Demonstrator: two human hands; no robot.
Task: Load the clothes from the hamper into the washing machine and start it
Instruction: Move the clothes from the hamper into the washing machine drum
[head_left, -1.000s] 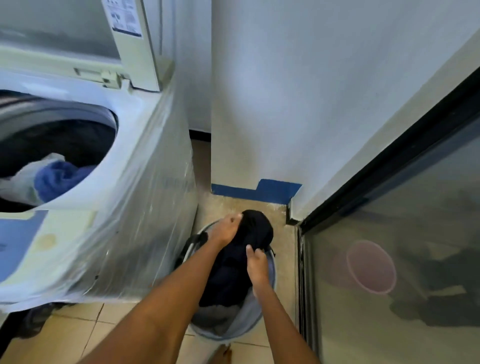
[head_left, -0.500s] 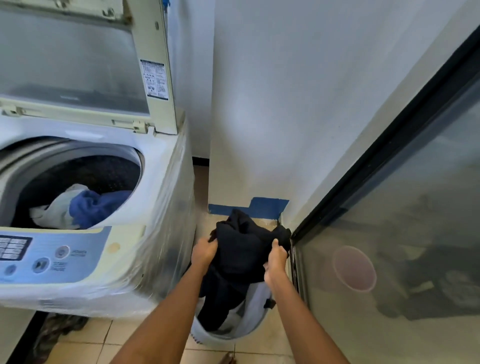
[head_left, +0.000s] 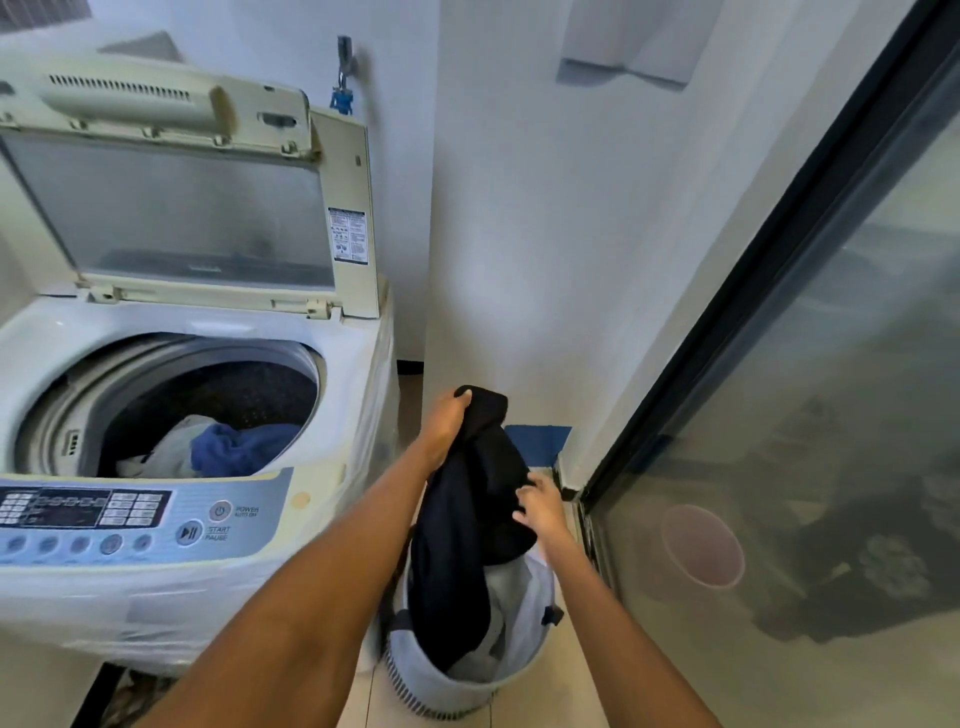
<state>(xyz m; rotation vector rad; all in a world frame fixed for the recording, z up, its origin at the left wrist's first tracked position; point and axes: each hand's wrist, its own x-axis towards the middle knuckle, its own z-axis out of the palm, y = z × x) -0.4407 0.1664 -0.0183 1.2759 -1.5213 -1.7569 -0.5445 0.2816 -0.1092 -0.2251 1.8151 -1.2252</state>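
Here, left hand (head_left: 445, 422) fingers clenching black garment (head_left: 475, 499); right hand (head_left: 540, 506) pinching

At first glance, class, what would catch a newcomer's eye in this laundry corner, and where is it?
First, the black garment in the middle, gripped at its top by the left hand and touched lower down by the right hand, its lower end in the hamper on the floor. To the left stands the washing machine, its lid raised, with blue and white clothes in its drum.

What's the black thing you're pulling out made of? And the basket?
Black garment: looks like soft matte cloth, since it droops and folds from the left hand. Hamper: probably pale fabric, its wall sagging; the striped base could be mesh.
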